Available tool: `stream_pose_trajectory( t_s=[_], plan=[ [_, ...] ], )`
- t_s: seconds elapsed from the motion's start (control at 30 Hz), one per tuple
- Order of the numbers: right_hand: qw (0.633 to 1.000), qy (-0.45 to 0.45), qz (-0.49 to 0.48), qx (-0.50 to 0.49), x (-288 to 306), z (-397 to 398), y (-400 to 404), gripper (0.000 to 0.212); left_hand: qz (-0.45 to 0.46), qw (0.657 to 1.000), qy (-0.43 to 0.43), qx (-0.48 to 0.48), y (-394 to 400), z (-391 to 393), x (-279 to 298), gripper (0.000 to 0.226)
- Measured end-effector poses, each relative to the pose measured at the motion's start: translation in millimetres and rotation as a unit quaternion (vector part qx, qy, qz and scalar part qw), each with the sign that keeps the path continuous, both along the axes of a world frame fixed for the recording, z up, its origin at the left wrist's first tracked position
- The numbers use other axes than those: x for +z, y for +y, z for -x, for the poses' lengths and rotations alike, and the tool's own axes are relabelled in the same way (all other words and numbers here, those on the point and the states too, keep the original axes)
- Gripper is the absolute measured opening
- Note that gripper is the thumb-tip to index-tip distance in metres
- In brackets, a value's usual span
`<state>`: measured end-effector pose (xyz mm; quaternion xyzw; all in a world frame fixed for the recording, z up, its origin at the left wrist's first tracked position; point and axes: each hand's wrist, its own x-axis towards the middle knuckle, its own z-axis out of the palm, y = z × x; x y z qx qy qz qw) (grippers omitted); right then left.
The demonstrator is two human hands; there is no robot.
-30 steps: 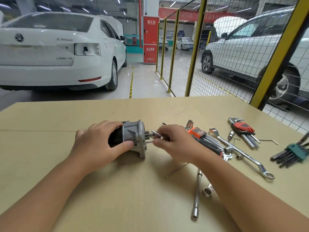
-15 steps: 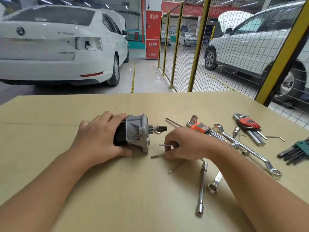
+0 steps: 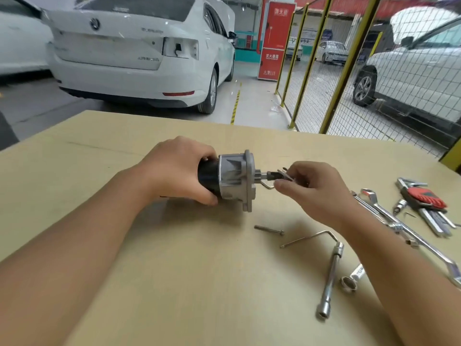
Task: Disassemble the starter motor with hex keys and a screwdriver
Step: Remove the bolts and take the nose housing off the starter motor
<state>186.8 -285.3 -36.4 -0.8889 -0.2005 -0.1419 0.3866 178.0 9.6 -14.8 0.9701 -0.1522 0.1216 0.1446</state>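
Tan, matte counter (image 3: 124, 245), one faint seam line across the far left. Beyond it a garage floor: white sedan (image 3: 139, 51) parked tail-on, a red cabinet (image 3: 275, 41) with white lettering, a yellow-posted wire mesh fence (image 3: 331, 71) running back on the right, a second white car (image 3: 419, 78) behind the mesh.

Starter motor (image 3: 230, 179) lies on its side near counter centre, between the two hands, shaft end toward the right. Left hand (image 3: 178, 171) wraps the black cylindrical body, fingers curled over the top, thumb underneath. Right hand (image 3: 316, 188) sits just beside the shaft tip, fingers curled, pinching a small bent hex key (image 3: 268, 186) at the shaft; exact contact point is hard to make out.

Motor housing is cast grey metal, ribbed, with a flat flange edge resting on the counter. Shaft short, stepped, dark at the tip.

Loose on the counter in front of the right forearm: a long bolt (image 3: 269, 230), an L-shaped hex key (image 3: 309, 238), a chrome socket wrench (image 3: 330, 278), a small metal ring (image 3: 348, 283). Farther right: a chrome double-ended ring spanner (image 3: 409, 233) and a hex key set (image 3: 429, 203) in a red holder.
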Motion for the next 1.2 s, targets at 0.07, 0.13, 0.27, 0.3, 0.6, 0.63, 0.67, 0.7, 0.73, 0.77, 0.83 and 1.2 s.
stream_pose_trajectory(
  t_s=[0.07,0.13,0.27,0.3,0.6,0.63,0.67,0.7,0.73,0.77,0.83,1.2],
  plan=[
    [0.999,-0.013,-0.042,-0.004,-2.5,0.5,5.6,0.027,0.073,0.996,0.05,0.004,8.6,3.2,7.9,0.054],
    [0.997,-0.018,-0.068,-0.022,-6.5,1.1,11.3,0.031,0.134,0.986,0.103,-0.001,17.1,5.0,15.1,0.051],
    [0.995,0.002,-0.079,-0.054,-14.2,2.2,21.6,0.036,0.164,0.976,0.141,-0.015,25.0,5.9,19.8,0.051],
    [0.996,0.005,-0.073,-0.059,-15.3,2.5,23.8,0.035,0.17,0.975,0.142,-0.015,26.1,5.0,19.7,0.051],
    [0.996,-0.015,-0.061,-0.058,-15.3,-0.9,29.7,0.028,0.314,0.944,0.093,0.032,40.6,-8.6,13.2,0.042],
    [0.998,-0.016,-0.055,-0.028,-14.1,0.7,29.3,0.027,0.312,0.945,0.084,0.046,42.4,-11.7,12.2,0.042],
    [0.999,-0.011,-0.037,0.017,-12.4,2.6,28.3,0.027,0.297,0.949,0.079,0.061,43.8,-15.0,11.3,0.043],
    [0.998,-0.001,0.001,0.067,-10.7,4.8,27.1,0.028,0.277,0.955,0.08,0.076,44.7,-18.3,10.0,0.044],
    [0.992,0.011,0.053,0.114,-9.4,6.9,25.8,0.032,0.262,0.957,0.084,0.089,45.4,-21.1,8.4,0.046],
    [0.983,0.025,0.1,0.152,-8.7,8.3,24.9,0.035,0.26,0.956,0.093,0.098,46.6,-23.5,6.7,0.049],
    [0.969,0.053,0.149,0.187,-7.9,8.3,23.5,0.035,0.277,0.949,0.112,0.102,51.8,-26.0,4.3,0.051],
    [0.971,0.064,0.196,0.121,-11.0,-1.4,17.2,0.022,0.277,0.943,0.183,0.001,59.2,-11.2,6.4,0.045]
  ],
)
